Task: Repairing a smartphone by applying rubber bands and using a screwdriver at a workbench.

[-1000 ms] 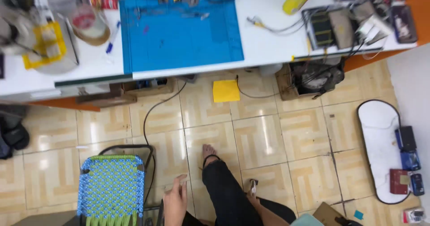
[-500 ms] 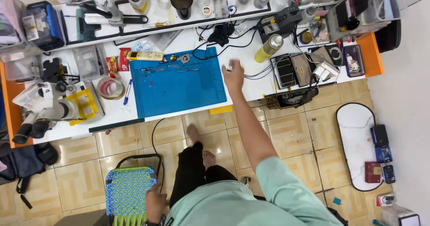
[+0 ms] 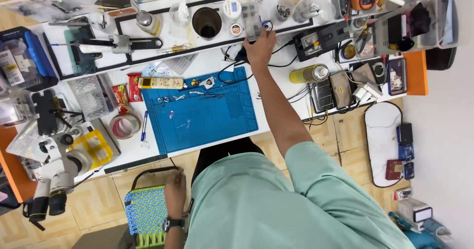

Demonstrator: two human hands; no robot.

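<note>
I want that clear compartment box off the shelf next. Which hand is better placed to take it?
The right hand, I'd judge. It is stretched up to the shelf, fingertips at the clear box. The left hand is far below, resting on the woven stool.

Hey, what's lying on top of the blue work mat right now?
On the blue work mat, a few small metal tools and tiny parts lie along its far edge; most of the mat is bare. What they are exactly is too small to tell.

White workbench [image 3: 276, 88] carries blue mat [image 3: 202, 111]
</note>
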